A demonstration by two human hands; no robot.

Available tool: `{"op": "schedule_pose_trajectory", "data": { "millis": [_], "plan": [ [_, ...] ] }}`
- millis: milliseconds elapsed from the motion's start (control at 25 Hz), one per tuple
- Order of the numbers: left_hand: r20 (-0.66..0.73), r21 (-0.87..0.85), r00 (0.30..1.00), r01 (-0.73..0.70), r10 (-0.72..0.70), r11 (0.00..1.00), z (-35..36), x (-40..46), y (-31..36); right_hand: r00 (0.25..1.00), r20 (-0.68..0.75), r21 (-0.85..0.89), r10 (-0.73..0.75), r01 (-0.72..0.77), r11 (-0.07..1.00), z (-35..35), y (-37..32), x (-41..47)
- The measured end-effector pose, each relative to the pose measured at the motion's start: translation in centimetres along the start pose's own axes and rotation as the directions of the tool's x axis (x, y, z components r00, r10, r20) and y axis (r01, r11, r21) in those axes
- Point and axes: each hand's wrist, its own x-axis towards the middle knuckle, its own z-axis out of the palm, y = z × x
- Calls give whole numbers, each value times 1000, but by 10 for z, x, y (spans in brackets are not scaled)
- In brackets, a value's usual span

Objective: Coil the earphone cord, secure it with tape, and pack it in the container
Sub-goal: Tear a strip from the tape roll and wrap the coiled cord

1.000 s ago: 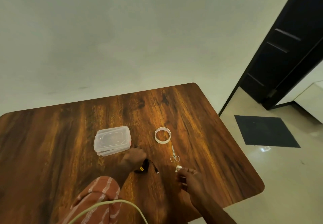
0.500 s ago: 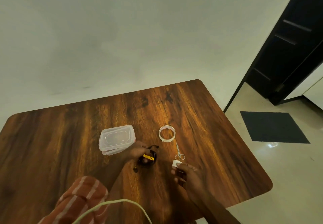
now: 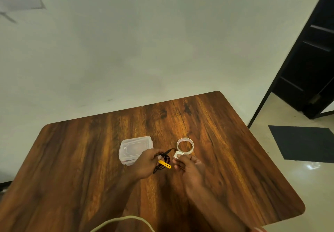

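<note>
My left hand (image 3: 147, 163) grips a coiled black earphone cord (image 3: 163, 158) above the wooden table (image 3: 226, 159); a yellow strap (image 3: 165, 164) sticks out of the coil and one cord end points toward the tape roll (image 3: 185, 145). My right hand (image 3: 188, 167) pinches a small white piece of tape (image 3: 177, 154) just right of the coil. A clear plastic container (image 3: 134, 149) with its lid on lies on the table behind my left hand. The scissors are hidden behind my right hand.
A pale cable (image 3: 122, 221) loops across the bottom of the view. The table's right edge drops to a tiled floor with a dark mat (image 3: 305, 144) and a black door (image 3: 310, 65). A plain wall stands behind the table.
My left hand lifted the coiled cord off the table and turned it upward. My right hand brought the tape piece up close to the coil. The camera tilted, shifting the table in view.
</note>
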Motion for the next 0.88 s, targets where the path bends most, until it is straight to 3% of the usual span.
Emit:
{"op": "schedule_pose_trajectory", "data": {
  "millis": [120,360,480,600,880],
  "plan": [
    [-89,60,995,-30,36,998,0,-20,22,999,14,9,-41,41,999,13,-9,-7],
    [-202,-12,979,-36,33,999,3,-37,31,1000,11,-51,-1,2,999,22,-3,-19],
    [-349,-62,937,-3,-19,998,11,-43,38,1000,30,-83,2,1,997,22,-1,-24],
    [-389,-156,919,-6,-56,988,20,-46,36,998,57,-149,17,-8,989,24,0,-25],
    [-561,-64,827,-12,-26,998,40,-52,41,991,7,-126,134,-132,983,25,7,-31]
  ]
}}
